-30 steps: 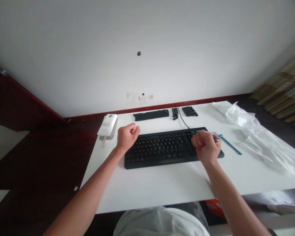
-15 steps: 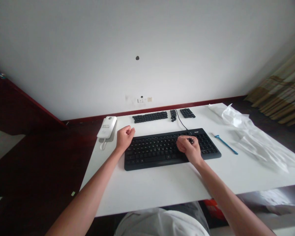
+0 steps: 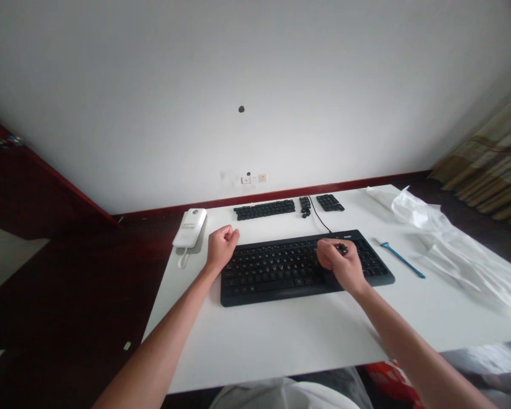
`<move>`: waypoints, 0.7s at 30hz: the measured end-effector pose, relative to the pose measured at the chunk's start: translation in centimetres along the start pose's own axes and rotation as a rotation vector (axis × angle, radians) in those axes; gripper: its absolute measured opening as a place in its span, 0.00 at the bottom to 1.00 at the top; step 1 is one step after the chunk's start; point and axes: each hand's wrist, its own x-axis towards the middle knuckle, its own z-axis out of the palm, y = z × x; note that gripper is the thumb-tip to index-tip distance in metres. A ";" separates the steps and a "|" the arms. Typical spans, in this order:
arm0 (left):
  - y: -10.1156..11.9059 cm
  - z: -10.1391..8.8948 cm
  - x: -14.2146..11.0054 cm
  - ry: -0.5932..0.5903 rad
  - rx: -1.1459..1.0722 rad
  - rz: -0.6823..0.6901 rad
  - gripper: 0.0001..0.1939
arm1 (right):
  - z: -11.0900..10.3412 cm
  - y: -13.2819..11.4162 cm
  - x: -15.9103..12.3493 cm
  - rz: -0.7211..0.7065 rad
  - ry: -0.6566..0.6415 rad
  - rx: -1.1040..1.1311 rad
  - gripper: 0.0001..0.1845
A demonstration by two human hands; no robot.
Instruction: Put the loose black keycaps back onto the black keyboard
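A black keyboard (image 3: 281,267) lies across the middle of the white table (image 3: 289,335). My left hand (image 3: 221,247) rests as a closed fist at the keyboard's upper left corner, with nothing visible in it. My right hand (image 3: 339,263) hovers over the right part of the keys, fingers curled and pinching a small dark object (image 3: 343,248) that I cannot name. Rows of loose black keycaps (image 3: 264,209) and two smaller groups of keycaps (image 3: 330,202) lie behind the keyboard.
A white device (image 3: 189,228) with a cord sits at the table's left rear. A thin blue tool (image 3: 402,260) lies right of the keyboard, beside crumpled clear plastic wrap (image 3: 443,238). The keyboard's cable (image 3: 317,213) runs toward the back edge. Dark floor lies to the left.
My right hand moved left from the keyboard's right end, near the blue tool, to over the keys, still closed. The left fist stayed put. The camera view shifted slightly.
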 end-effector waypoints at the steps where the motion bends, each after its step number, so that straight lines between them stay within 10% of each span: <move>1: 0.0 0.0 0.0 -0.003 0.000 -0.001 0.23 | -0.5 -0.7 0.9 -0.020 -0.011 -0.071 0.30; 6: 0.2 0.0 0.1 -0.008 -0.012 0.002 0.22 | -1.6 -5.4 7.6 -0.154 0.047 -0.317 0.28; 10: 0.2 0.0 0.0 -0.014 0.002 -0.009 0.22 | -0.2 -7.2 12.7 -0.164 -0.167 -0.488 0.25; 21: 0.1 0.1 0.1 -0.030 -0.015 -0.025 0.23 | -0.3 -2.1 18.0 -0.074 -0.372 -1.352 0.12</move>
